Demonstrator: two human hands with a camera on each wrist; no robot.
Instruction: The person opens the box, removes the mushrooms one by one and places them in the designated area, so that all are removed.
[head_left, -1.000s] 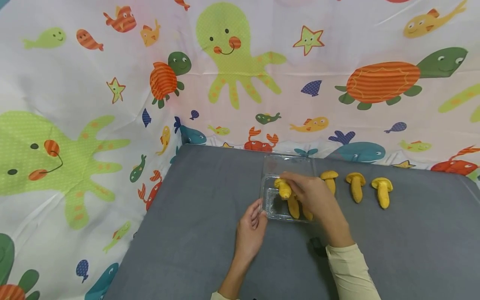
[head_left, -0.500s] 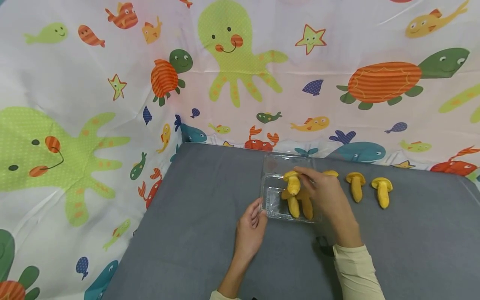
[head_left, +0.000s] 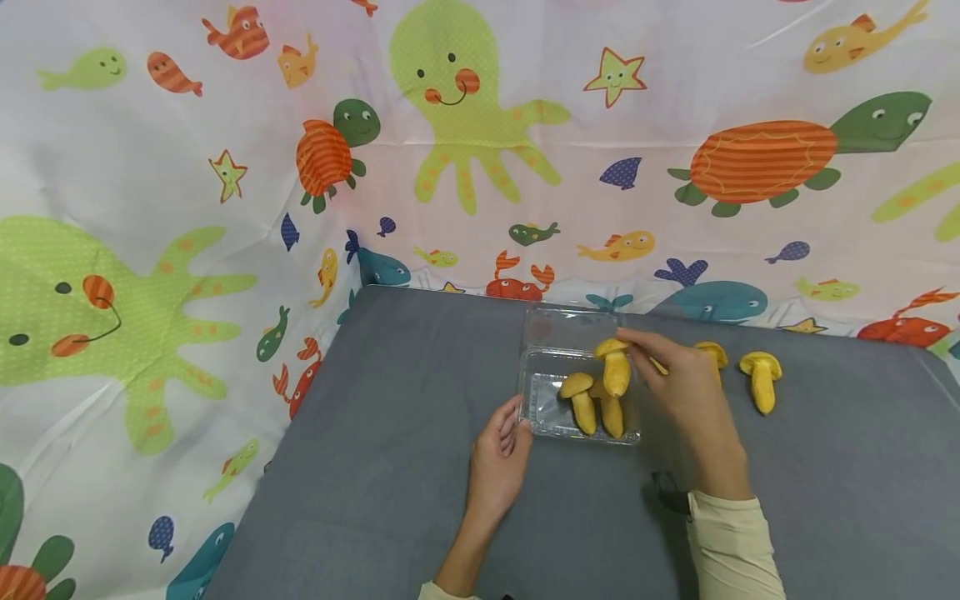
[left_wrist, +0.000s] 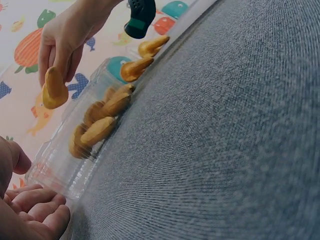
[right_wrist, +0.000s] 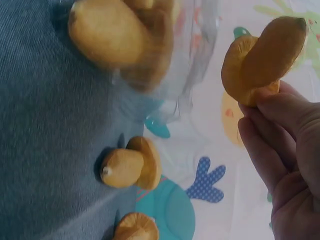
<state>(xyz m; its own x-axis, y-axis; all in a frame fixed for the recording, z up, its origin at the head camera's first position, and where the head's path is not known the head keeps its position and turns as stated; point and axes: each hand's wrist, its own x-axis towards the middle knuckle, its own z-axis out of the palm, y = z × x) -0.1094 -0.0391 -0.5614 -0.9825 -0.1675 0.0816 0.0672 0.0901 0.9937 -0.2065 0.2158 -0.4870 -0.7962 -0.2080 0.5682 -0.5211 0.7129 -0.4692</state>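
Note:
A yellow mushroom hangs from my right hand, cap up and stem down, over the right part of a clear plastic box. Thumb and fingers pinch the edge of its cap, as the right wrist view shows of the same mushroom. At the box's left side, my left hand holds the edge with thumb and curled fingers. Inside the box lie yellow mushrooms, one to the left and another to the right, partly behind the held one. The box's lid is folded back.
To the right of the box more yellow mushrooms lie on the grey cloth: one in full view, another partly behind my right hand. A sea-animal print curtain rises behind and at the left.
My right hand has carried the mushroom from the box's left part to its right part, uncovering the mushrooms in the box. My left hand stays at the box's edge.

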